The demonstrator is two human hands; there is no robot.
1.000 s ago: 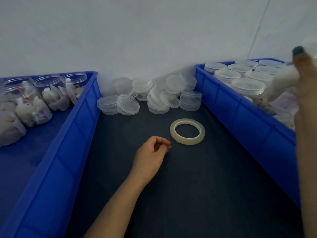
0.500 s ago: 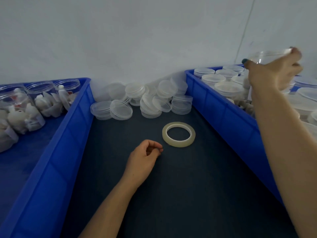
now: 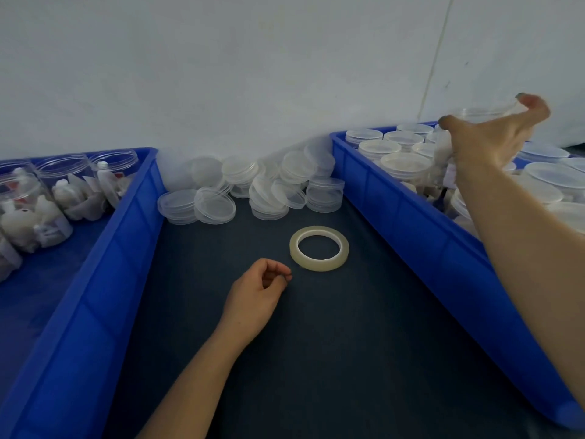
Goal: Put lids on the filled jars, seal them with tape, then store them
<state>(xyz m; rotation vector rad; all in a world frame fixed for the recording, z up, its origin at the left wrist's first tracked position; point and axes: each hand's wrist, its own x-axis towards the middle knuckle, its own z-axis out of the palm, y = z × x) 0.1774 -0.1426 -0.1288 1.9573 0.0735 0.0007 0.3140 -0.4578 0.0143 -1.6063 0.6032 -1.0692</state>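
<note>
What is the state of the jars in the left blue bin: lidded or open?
Open: the jars in the left bin show bare rims with no lids, white items visible inside.

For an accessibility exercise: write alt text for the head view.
A person's right hand holds a lidded clear plastic jar above the right blue plastic bin; the left hand rests beside a translucent tape roll on the dark mat.
</note>
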